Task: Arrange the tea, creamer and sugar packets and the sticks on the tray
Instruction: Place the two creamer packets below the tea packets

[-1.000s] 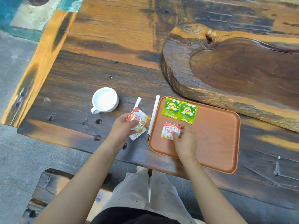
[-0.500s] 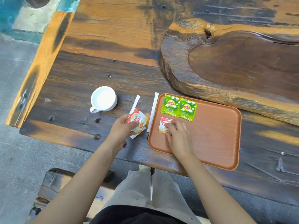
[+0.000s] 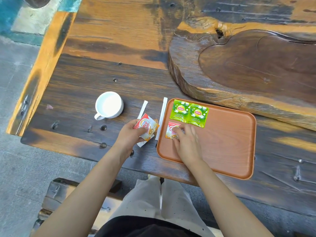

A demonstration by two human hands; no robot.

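Observation:
An orange-brown tray (image 3: 227,147) lies on the wooden table. Two green tea packets (image 3: 189,112) sit side by side in its far left corner. Just below them a red and white creamer packet (image 3: 171,131) lies flat on the tray, with the fingers of my right hand (image 3: 186,142) pressing on it. My left hand (image 3: 130,135) holds a second creamer packet (image 3: 147,124) just left of the tray, above a smaller packet (image 3: 142,144). Two white paper-wrapped sticks lie on the table: one (image 3: 143,109) behind my left hand, one (image 3: 162,115) along the tray's left edge.
A white cup (image 3: 109,105) stands on the table left of the sticks. A large carved wooden slab (image 3: 248,65) fills the far right, close behind the tray. The table's near edge runs under my forearms, with a wooden bench (image 3: 56,194) below.
My right hand slid the creamer packet on the tray leftward, to a spot under the left tea packet. My left hand has stayed in place with its packet.

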